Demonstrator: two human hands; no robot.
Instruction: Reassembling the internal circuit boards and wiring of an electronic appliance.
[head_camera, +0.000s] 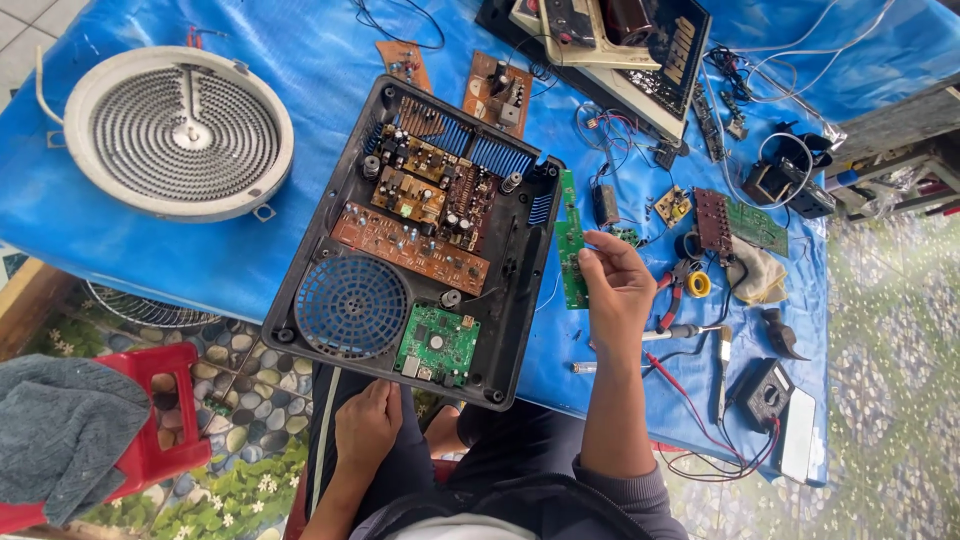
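An opened black appliance housing (520, 270) lies on the blue-covered table, showing brown circuit boards (410, 250), a blue round fan grille (350, 307) and a small green board (436, 345). My right hand (615, 290) pinches a narrow green circuit board strip (570, 240) just off the housing's right edge. My left hand (368, 425) rests on my lap below the housing's near edge, fingers curled, holding nothing I can see.
A round white coil heating element (178, 132) sits at the far left. Loose boards, wires, red-handled pliers (672, 295), a screwdriver (680, 332) and a multimeter (765, 395) crowd the right side. A red stool (165, 400) with a grey cloth stands lower left.
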